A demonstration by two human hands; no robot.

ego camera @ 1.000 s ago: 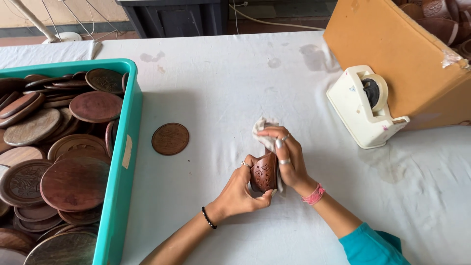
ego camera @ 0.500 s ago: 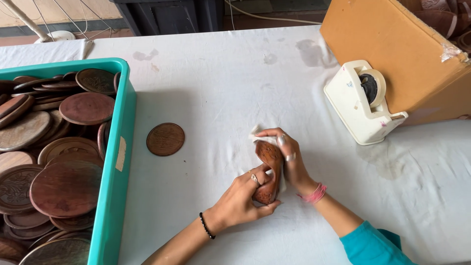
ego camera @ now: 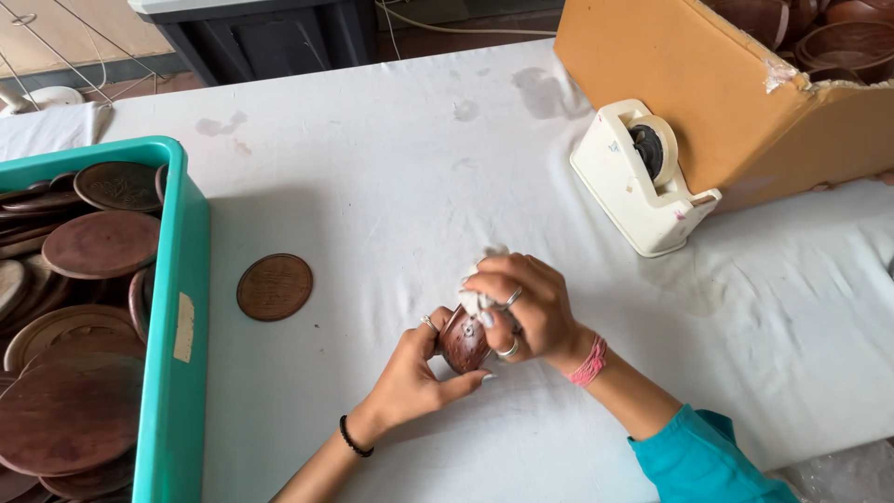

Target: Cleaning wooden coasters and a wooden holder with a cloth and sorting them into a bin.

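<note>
Seen from above: two bare hands meeting over a white-covered tabletop [ego camera: 372,205], all places given relative to the teal plastic bin [ego camera: 172,307] at the left edge.

Well to the right of the bin, held just above the cloth: a small round wooden piece [ego camera: 463,343], dark reddish-brown, glossy, with a lighter grain streak and a few tiny pale specks on the visible face. Tilted on edge, only part of it showing between the fingers. Exact shape hard to tell.

Left hand [ego camera: 419,373] cupped under and around the wooden piece, thumb and fingertips gripping its lower edge; thin ring on one finger, black band at the wrist.

Right hand [ego camera: 521,307] clenched around a crumpled white cloth [ego camera: 480,296], pressing it against the top of the wooden piece; rings on two fingers, pink band at the wrist, teal sleeve further down the arm.

Inside the bin: a heap of flat brown wooden discs [ego camera: 101,244], overlapping at many angles.

Just beside the bin's right wall, lying flat on the cloth: a single round brown disc [ego camera: 274,287] with fine marking on its face.

Far right of the bin: a white tape dispenser [ego camera: 643,182], touching an open cardboard box [ego camera: 708,84] holding dark wooden bowls [ego camera: 838,37].
</note>
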